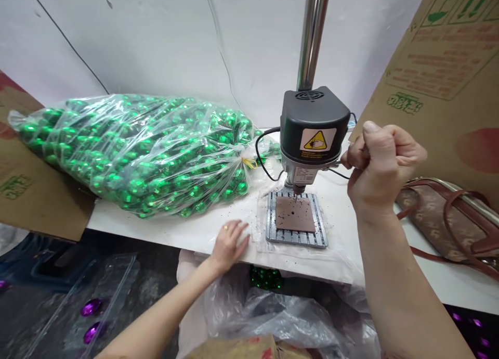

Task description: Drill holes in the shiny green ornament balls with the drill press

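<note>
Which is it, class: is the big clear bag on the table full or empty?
Full: the clear bag bulges with shiny green balls showing through it, and a yellow tie gathers one end.

Hand-warning triangle (318, 142) on drill press (307, 112); umbrella (435, 15), 2 arrows (468, 9) on right carton (403, 67); lettering (440, 52) illegible.

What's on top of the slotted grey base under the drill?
A square, dark-speckled brown pad with one dark round spot. The drill bit points down toward it. The pad hides the middle of the base; the surface beneath can't be seen.
</note>
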{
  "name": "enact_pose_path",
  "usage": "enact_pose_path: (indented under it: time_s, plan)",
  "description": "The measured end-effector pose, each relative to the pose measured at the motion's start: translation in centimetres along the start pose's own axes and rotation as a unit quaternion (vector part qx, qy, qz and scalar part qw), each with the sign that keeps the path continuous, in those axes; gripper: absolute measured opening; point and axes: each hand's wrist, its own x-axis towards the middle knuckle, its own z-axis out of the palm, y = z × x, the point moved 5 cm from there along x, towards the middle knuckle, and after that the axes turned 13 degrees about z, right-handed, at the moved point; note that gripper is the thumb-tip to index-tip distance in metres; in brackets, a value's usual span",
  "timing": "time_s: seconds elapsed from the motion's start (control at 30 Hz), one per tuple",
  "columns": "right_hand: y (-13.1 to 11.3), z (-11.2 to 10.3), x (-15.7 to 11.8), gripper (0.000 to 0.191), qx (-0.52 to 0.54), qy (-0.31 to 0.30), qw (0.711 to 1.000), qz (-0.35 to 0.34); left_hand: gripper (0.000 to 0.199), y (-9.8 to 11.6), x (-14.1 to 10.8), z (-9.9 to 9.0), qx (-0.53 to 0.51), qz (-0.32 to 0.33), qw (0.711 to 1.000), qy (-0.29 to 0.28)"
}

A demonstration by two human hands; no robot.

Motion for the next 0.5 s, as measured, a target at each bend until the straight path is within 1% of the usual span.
enact_pose_path:
  time_s: [0.03,0.1,0.17,0.23,0.3,0.37,0.43,0.5]
  plan:
    - [0.0,0.0,0.0,0.042,0.004,0.001,1.000,0.000,0.041,-2.4,0.8,0.0,0.011,-0.048,0.999,-0.005]
    - [0.1,0.0,0.1,0.041,0.010,-0.002,1.000,-0.002,0.056,-6.8,2.5,0.6,0.013,-0.099,0.995,-0.029]
    - [0.1,-0.1,0.1,0.042,0.010,-0.003,1.000,-0.004,0.070,-10.1,4.2,1.7,0.008,-0.107,0.992,-0.061]
    - [0.1,-0.1,0.0,0.042,0.000,-0.003,1.000,-0.005,0.075,-12.5,5.8,3.0,0.013,-0.104,0.990,-0.090]
    - [0.0,-0.1,0.0,0.042,-0.010,-0.001,1.000,-0.003,0.069,-14.4,7.4,3.9,0.027,-0.108,0.987,-0.113]
    - [0.0,-0.1,-0.1,0.042,-0.010,0.003,1.000,-0.005,0.056,-15.7,8.9,4.4,0.028,-0.110,0.986,-0.125]
    - [0.0,0.0,-0.2,0.042,-0.007,0.008,1.000,-0.007,0.040,-16.5,10.0,4.5,0.004,-0.111,0.987,-0.114]
    - [0.0,0.1,-0.2,0.042,-0.006,0.010,1.000,-0.008,0.028,-16.8,10.7,4.3,-0.021,-0.117,0.989,-0.085]
